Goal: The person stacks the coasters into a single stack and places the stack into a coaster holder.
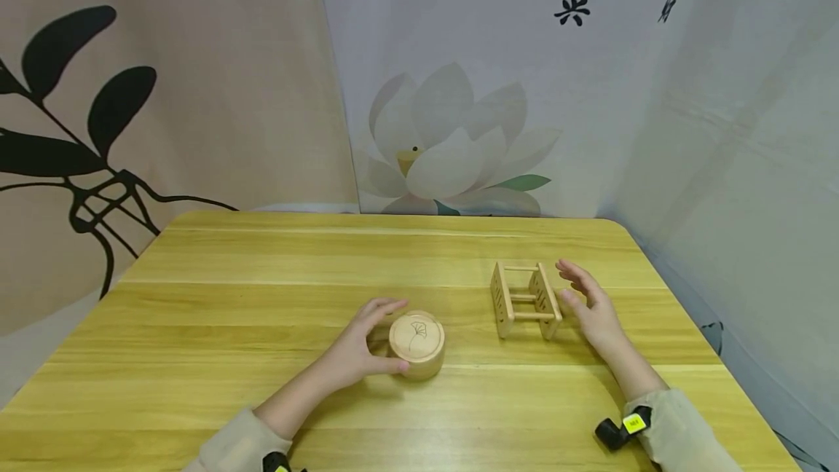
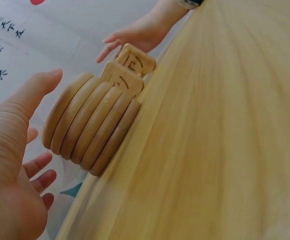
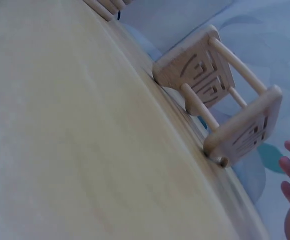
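Note:
A stack of several round wooden coasters (image 1: 417, 341), the top one bearing a ginkgo leaf drawing, sits on the table. My left hand (image 1: 357, 347) spreads thumb and fingers around its left side. In the left wrist view the open palm is beside the coasters (image 2: 92, 122), with a gap between thumb and stack. To the right stands a small wooden rack (image 1: 503, 304) with cut-out side panels joined by dowels. My right hand (image 1: 593, 312) hovers at its right side, fingers relaxed. The right wrist view shows the rack (image 3: 234, 140) apart from the fingertips.
The wood-grain table (image 1: 262, 253) extends around both objects, its rounded far edge close to a cloth backdrop (image 1: 249, 93) with printed plants, a lotus and writing. More cloth (image 1: 754, 166) hangs along the right side.

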{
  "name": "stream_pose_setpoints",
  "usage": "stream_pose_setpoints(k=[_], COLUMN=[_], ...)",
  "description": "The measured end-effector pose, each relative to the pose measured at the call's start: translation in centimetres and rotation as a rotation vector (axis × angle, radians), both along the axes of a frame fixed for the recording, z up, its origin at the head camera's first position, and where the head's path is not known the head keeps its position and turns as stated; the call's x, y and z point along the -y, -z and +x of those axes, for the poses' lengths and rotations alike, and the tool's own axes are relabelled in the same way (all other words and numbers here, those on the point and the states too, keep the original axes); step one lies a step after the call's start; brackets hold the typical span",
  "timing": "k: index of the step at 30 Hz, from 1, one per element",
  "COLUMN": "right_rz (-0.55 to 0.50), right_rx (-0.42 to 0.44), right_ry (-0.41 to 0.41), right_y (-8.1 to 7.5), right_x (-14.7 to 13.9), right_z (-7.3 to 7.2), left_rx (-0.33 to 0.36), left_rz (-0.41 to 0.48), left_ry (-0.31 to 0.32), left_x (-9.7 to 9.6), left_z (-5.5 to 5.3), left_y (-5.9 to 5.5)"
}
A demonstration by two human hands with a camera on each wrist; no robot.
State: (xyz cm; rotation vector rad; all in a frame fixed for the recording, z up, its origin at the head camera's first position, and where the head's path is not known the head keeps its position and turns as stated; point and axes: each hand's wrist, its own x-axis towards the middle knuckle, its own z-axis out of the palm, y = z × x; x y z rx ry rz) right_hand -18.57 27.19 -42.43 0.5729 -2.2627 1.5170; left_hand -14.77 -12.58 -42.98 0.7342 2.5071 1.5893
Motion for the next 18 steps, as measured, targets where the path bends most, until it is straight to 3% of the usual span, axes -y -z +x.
stream_pose_setpoints(k=[4,9,18], right_rz=[-0.027,-0.062,-0.139], right_rx=[-0.064,-0.134,-0.258], right_ry=[-0.006,-0.09,-0.246], right_y=[-0.7,-0.1,-1.4], right_x=[0.6,0.7,3.3], right_z=[0.3,-0.2,0.9], left_rx=[0.006,0.0,-0.01], left_rz=[0.009,0.012,0.022], left_ry=[0.001,0.009,0.032], left_x=[0.1,0.2,0.2], left_z=[0.1,0.2,0.2], left_y=[-0.1,-0.2,-0.3])
